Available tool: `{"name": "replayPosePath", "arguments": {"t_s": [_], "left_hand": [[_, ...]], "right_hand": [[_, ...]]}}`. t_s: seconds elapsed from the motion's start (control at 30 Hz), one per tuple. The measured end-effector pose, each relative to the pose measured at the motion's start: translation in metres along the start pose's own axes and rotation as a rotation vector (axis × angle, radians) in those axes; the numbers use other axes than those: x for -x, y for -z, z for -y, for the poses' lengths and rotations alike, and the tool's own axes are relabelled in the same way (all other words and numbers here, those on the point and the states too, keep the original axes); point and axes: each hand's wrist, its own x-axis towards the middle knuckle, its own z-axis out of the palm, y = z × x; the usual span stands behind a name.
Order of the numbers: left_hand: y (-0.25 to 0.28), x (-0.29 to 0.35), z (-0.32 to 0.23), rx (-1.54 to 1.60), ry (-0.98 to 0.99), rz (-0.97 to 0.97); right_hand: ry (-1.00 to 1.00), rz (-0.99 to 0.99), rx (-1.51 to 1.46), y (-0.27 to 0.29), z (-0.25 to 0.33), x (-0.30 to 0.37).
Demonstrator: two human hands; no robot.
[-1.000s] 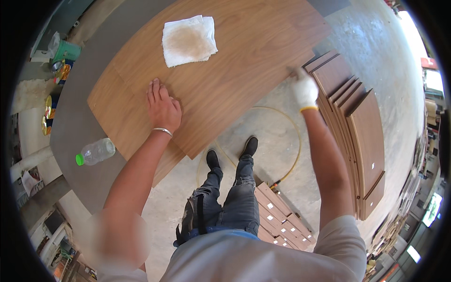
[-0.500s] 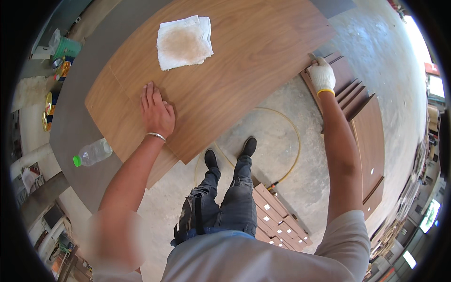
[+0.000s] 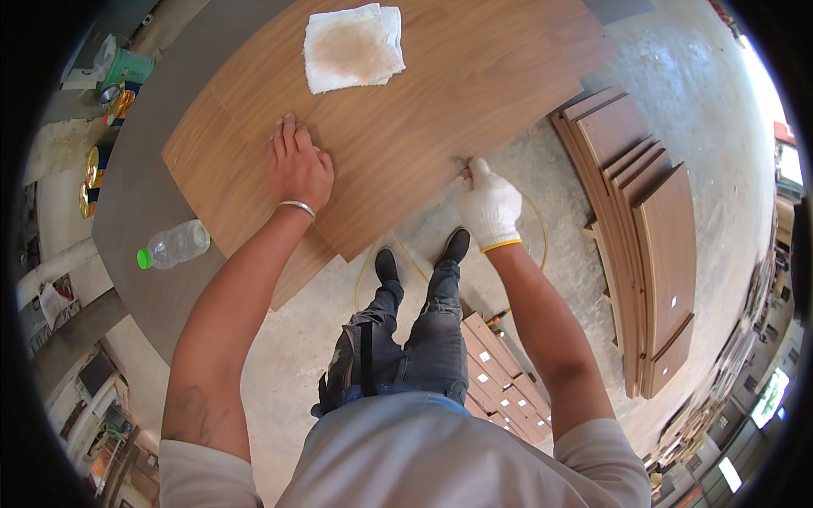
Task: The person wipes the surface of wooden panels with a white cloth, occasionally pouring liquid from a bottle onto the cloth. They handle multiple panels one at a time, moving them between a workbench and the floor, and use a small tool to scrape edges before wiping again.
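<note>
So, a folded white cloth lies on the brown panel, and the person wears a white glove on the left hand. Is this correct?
Not quite: the head view shows the white glove on the right hand, not the left hand. The folded cloth does lie on the brown panel.

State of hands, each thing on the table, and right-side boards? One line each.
Left hand: bare, open on wood panel
Right hand: gloved, closed on small blurred item
Wood panel: flat on grey table
White cloth: folded, stained
Bottle: capped, on its side
Brown boards: stacked, edges uneven
</note>
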Motion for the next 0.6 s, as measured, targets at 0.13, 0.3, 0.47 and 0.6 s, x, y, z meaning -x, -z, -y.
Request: {"name": "replayPosePath", "arguments": {"t_s": [0.13, 0.3, 0.47, 0.6], "left_hand": [[0.0, 0.001, -0.002, 0.0, 0.008, -0.028], [-0.003, -0.001, -0.002, 0.01, 0.027, -0.043], [-0.003, -0.001, -0.002, 0.004, 0.03, -0.039], [-0.003, -0.002, 0.0, -0.013, 0.026, -0.04]], "right_hand": [[0.015, 0.132, 0.05, -0.006, 0.033, 0.031], [0.067, 0.171, 0.001, -0.014, 0.06, 0.06], [0.126, 0.259, -0.023, -0.034, 0.096, 0.103], [0.255, 0.344, -0.005, -0.051, 0.132, 0.144]]}}
